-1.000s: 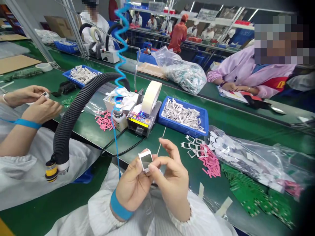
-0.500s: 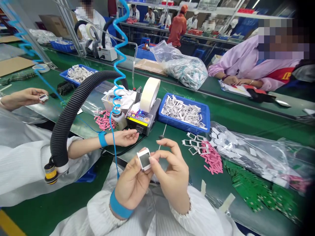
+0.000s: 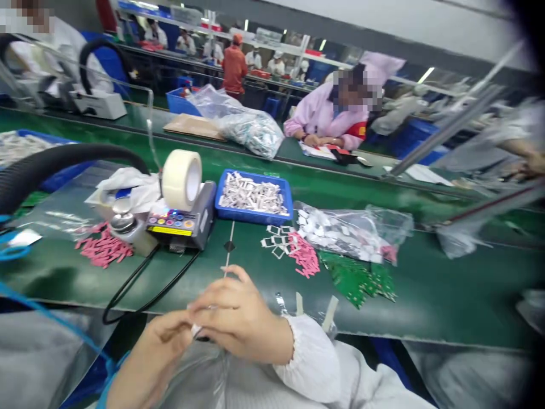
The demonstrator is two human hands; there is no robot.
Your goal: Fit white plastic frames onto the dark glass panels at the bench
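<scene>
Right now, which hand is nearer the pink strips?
Right hand: below and left of the pink strips, not touching them. Left hand: farther left and lower.

Beyond the fingers (image 3: pixel 225 301), a tape dispenser (image 3: pixel 181 227) stands on the bench (image 3: pixel 426 307), with a tray of frames (image 3: pixel 253 199) just to its right. Further right of the fingers, pink strips (image 3: pixel 304 257) lie beside a plastic bag (image 3: pixel 344 233), and circuit boards (image 3: pixel 356 279) lie just before it.

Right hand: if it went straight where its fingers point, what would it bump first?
The right hand would probably meet the small white piece first, then the left hand; blur hides depth.
</scene>
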